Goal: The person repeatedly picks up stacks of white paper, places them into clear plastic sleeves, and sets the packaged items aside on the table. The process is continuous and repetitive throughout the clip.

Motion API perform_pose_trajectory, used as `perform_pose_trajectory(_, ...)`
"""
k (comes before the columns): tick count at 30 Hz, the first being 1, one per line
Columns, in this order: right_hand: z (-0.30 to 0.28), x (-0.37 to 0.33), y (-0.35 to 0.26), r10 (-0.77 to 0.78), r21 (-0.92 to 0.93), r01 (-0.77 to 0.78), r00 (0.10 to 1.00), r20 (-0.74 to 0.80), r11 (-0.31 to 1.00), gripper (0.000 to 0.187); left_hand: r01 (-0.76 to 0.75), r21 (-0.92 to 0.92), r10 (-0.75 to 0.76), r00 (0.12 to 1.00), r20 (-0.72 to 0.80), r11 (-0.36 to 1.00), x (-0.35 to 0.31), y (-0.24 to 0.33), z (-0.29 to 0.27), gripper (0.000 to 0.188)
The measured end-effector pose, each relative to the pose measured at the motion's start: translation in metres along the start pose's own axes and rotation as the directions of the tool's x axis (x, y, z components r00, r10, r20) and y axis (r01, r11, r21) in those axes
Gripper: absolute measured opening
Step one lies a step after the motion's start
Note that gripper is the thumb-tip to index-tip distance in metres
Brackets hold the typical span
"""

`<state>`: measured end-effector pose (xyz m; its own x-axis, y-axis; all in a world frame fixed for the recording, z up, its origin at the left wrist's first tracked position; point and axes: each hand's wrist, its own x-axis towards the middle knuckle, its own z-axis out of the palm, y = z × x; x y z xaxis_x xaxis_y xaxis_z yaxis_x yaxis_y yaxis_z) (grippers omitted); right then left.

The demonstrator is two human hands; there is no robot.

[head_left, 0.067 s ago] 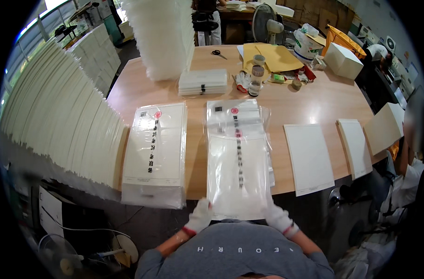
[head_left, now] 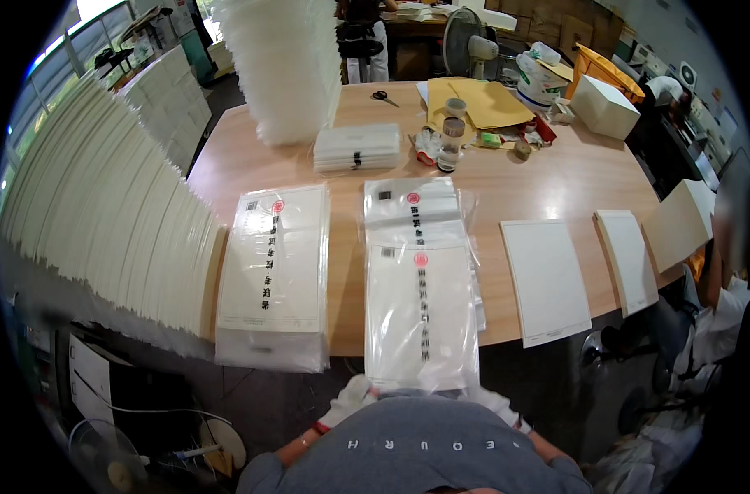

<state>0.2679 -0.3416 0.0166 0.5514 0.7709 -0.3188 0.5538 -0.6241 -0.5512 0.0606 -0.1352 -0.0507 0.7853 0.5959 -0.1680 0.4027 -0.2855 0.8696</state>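
A clear plastic sleeve point(head_left: 422, 329) with a white printed sheet inside lies in front of me. Its near end reaches past the table edge to my shirt. My left hand point(head_left: 350, 401), in a white knitted glove with a red cuff, is closed at the sleeve's near left corner. At the near right corner my right hand point(head_left: 492, 403), gloved alike, grips the sleeve, partly hidden by my shirt. Beneath and beyond it lies a pile of similar sleeves point(head_left: 400, 210). To the left rests another stack of sleeved sheets point(head_left: 272, 255).
A tall paper stack point(head_left: 103, 206) stands at left, another point(head_left: 284, 66) at the back. White sheet stacks point(head_left: 545, 280) lie at right. Scissors point(head_left: 383, 98), a jar point(head_left: 451, 144) and yellow envelopes point(head_left: 490, 103) sit far back. A person's arm point(head_left: 725, 239) shows at the right edge.
Both hands have drawn slightly down toward my body along with the sleeve's near end. The front sleeve lies flatter, and its printing shows more clearly.
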Motion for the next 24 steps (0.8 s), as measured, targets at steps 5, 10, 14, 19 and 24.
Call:
perform_pose_trajectory(5,0.015,0.005,0.025,-0.056,-0.105,0.066,0.994,0.091,0.992,0.039,-0.305,0.077,0.309,0.95,-0.041,0.949,0.014,0.017,-0.007,0.012)
perform_pose_trajectory(10,0.003,-0.028,0.038,-0.039,0.254,-0.003,0.986,0.162,0.967,0.049,-0.19,-0.141,0.18,0.98,-0.08,0.972,0.002,-0.029,-0.009,0.009)
perform_pose_trajectory(14,0.052,0.024,0.071,0.43,0.973,-0.184,0.874,0.228,-0.141,0.038,-0.402,-0.065,0.395,0.913,-0.097,0.913,0.019,0.048,-0.022,0.004)
perform_pose_trajectory(19,0.032,0.064,-0.058,0.031,0.999,-0.025,0.999,0.023,0.043,0.039,-0.699,0.0,0.64,0.655,-0.401,0.715,0.016,0.087,-0.083,0.01)
perform_pose_trajectory(24,0.043,0.123,-0.143,-0.382,0.961,0.083,0.924,0.025,0.264,0.031,-0.531,0.2,0.383,0.26,-0.886,0.824,0.01,0.058,-0.148,0.015)
